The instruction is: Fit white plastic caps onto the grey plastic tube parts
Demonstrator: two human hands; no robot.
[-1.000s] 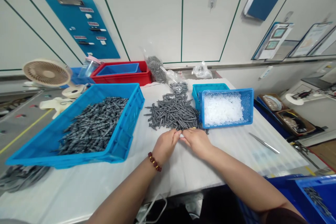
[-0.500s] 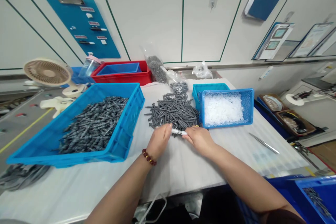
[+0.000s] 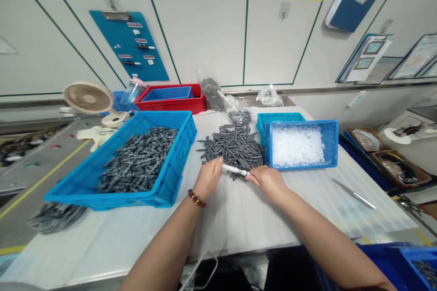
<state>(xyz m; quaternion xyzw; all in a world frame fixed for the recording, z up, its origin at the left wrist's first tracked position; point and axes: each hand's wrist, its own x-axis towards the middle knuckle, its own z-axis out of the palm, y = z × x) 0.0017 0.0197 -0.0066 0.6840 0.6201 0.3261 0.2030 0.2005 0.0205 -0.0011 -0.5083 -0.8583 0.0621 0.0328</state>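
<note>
My left hand (image 3: 209, 177) is closed around one end of a white pen-like stick (image 3: 234, 169). The fingers of my right hand (image 3: 270, 183) pinch at its other end, where a narrow dark mark shows; any small part inside those fingers is hidden. The stick lies nearly level between both hands, just in front of a loose pile of dark grey plug-like pieces (image 3: 235, 145) on the white-covered table (image 3: 239, 223). Right of the pile, a tilted blue bin (image 3: 332, 145) holds many small clear-white pieces and leans by a teal bin (image 3: 282, 117).
A large blue crate (image 3: 180, 159) of grey pieces stands at left. Metal tweezers (image 3: 354, 193) lie at right. Behind are a red bin (image 3: 200, 105), bagged grey parts (image 3: 211, 93) and a small fan (image 3: 88, 97). A blue bin (image 3: 409, 259) sits low at right.
The camera view has turned slightly left and up, shifting the scene rightward. My hands are a little farther apart, and more of the white stick shows between them.
</note>
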